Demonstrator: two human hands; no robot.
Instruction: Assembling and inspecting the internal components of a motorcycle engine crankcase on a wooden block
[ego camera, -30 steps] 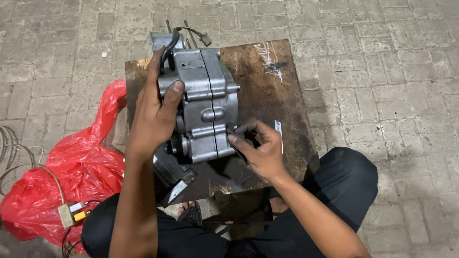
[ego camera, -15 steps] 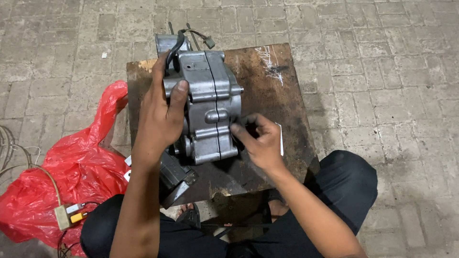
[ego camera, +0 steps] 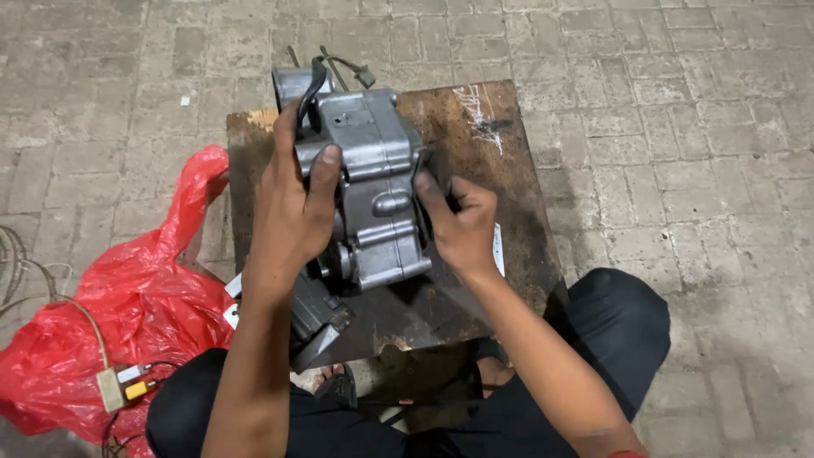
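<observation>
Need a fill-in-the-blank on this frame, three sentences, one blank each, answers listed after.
1. The grey metal engine casing stands on a worn, rusty-brown ____ board.
2. The left hand grips the casing's left side, while the right hand touches its ____ side.
3. A crumpled plastic bag of ____ colour lies on the paving to the person's left.

Missing words: wooden; right; red
</observation>
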